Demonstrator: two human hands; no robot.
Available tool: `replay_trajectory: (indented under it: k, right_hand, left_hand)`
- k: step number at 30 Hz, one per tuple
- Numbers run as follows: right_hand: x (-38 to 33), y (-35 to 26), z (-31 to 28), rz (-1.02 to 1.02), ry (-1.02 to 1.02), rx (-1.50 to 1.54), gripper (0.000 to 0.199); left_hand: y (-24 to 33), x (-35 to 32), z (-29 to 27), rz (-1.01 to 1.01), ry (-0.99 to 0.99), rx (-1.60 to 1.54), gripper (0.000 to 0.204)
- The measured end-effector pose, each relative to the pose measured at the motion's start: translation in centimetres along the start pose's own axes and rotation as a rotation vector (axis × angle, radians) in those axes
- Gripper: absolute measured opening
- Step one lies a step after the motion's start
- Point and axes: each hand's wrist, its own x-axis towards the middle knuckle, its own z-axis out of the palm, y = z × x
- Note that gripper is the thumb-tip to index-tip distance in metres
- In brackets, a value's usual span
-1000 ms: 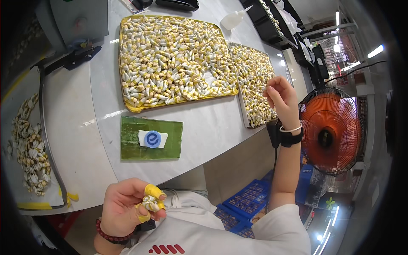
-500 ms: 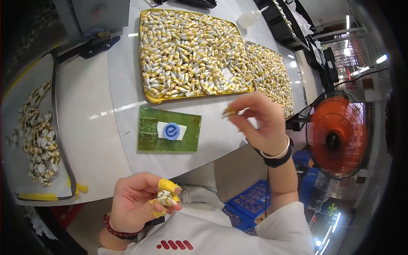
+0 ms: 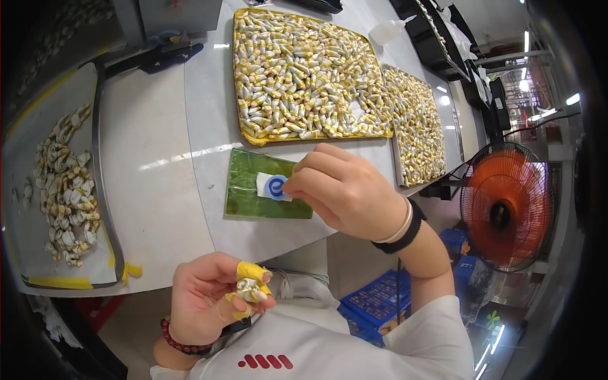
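Observation:
My left hand, with yellow tape round its thumb and fingertips, pinches a small white and yellow cone-shaped piece low in front of me. Over the table, my right hand reaches to a green rectangular plate. On that plate lies a white patch bearing a round blue disc with a dark curl on it. The right fingertips are pinched together at the disc's right edge. Whatever they hold, if anything, is hidden. That hand covers the plate's right side.
Behind the plate, a yellow-edged tray is filled with small white and yellow cones; a second full tray adjoins it. At left stands a dark-rimmed tray of loose pieces. An orange fan, blue crates and a white squeeze bottle are at right.
My right hand has come left and down from beside the full tray onto the disc; the small piece it pinched no longer shows. My left hand keeps its hold. The whole view has shifted slightly.

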Motion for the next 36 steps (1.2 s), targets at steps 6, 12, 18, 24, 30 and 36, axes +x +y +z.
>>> replay_trajectory:
  k: [6, 12, 18, 24, 30, 36]
  right_hand:
    - [0.1, -0.7, 0.9, 0.008, 0.074, 0.012, 0.015]
    - [-0.5, -2.5, -0.6, 0.128, 0.273, 0.235, 0.020]
    - [-2.1, -5.5, -1.9, 0.083, 0.358, 0.510, 0.023]
    - [-2.8, -6.1, -0.7, -0.019, 0.455, 0.485, 0.019]
    - [-3.1, -6.3, -0.6, 0.000, 0.405, 0.582, 0.017]
    - [-3.3, -6.5, -0.5, 0.023, 0.354, 0.743, 0.016]
  left_hand:
    - [-0.3, 0.5, 0.1, 0.026, 0.010, -0.030, 0.040]
    - [-1.0, 0.5, 0.9, 0.205, 0.071, 0.109, 0.034]
    - [-1.6, 0.9, 1.5, 0.283, 0.048, 0.241, 0.031]
    - [-1.5, 1.1, 2.0, 0.308, 0.026, 0.374, 0.032]
    - [-0.8, 1.5, 2.6, 0.586, -0.033, 0.890, 0.032]
    - [-0.4, 1.4, 2.8, 0.816, -0.110, 1.184, 0.032]
